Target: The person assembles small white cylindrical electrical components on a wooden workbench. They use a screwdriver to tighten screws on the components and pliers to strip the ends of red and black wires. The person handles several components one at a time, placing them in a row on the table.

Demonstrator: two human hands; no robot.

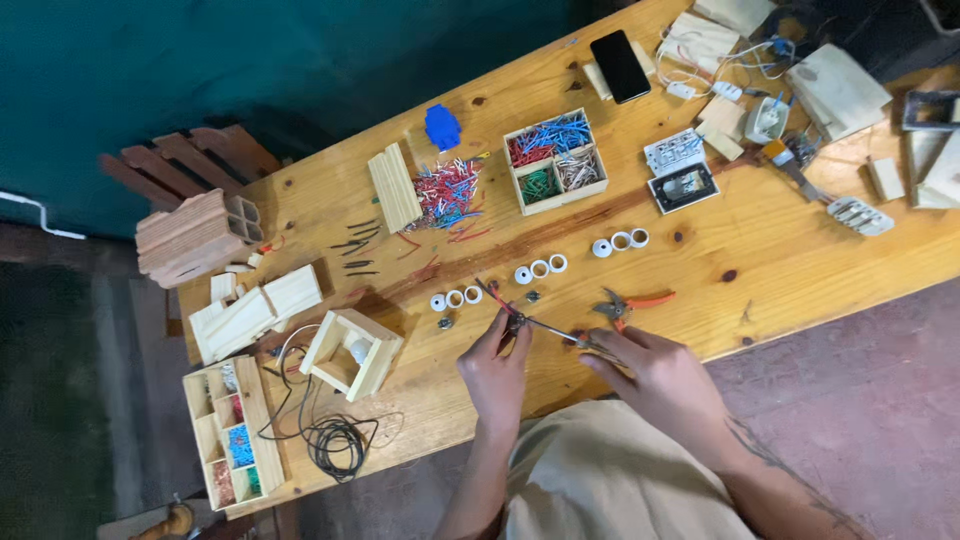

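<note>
At the near edge of a wooden worktop (800, 260), the left hand (495, 372) pinches a small metal fitting (516, 322) with red wires rising from it toward 11 o'clock. The right hand (660, 378) is closed around a screwdriver (560, 333), its tip touching the fitting. Orange-handled pliers (630, 302) lie just beyond the right hand at 12 o'clock. White rings (540, 268) sit in trios across the middle of the worktop. At 9 o'clock of the hands stands a small wooden box (352, 352) with a bulb inside, black cable (335, 440) coiled beside it. A divided tray (555, 160) of coloured wire bits rests farther back, at 12 o'clock.
</note>
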